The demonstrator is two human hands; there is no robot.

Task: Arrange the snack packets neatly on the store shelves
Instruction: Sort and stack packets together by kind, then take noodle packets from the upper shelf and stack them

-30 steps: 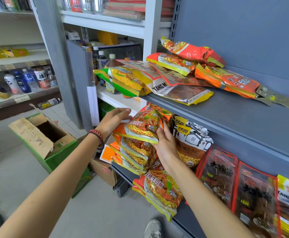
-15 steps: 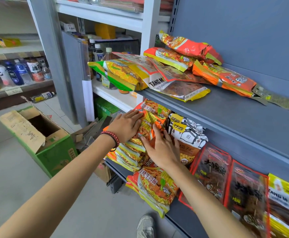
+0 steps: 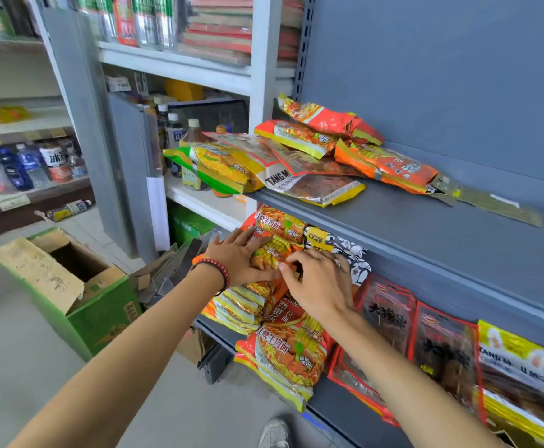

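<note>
The lower shelf (image 3: 338,418) is a dark grey metal board, and at its left end stands a stack of noodle packets (image 3: 245,307). They are crinkly, glossy foil pillows in orange and yellow, piled flat with their sealed edges toward the aisle. The left hand (image 3: 238,258) lies flat on top of the stack, fingers straight and spread, pressing the foil down (a red beaded bracelet (image 3: 214,270) circles the wrist). The right hand (image 3: 322,286) is at the stack's right side, its fingers bent and their tips at a packet's edge just beside the left thumb; whether they pinch it I cannot tell. A leaning packet (image 3: 287,354) of the same kind overhangs the front edge. Right of the stack stand a black-and-white bag (image 3: 341,250), flat dark red pouches (image 3: 387,315) and a yellow pouch (image 3: 522,367). At the left end of the upper shelf (image 3: 425,227) lies a loose heap of packets (image 3: 312,156). A green cardboard box (image 3: 102,315) with torn flaps sits on the floor.
</note>
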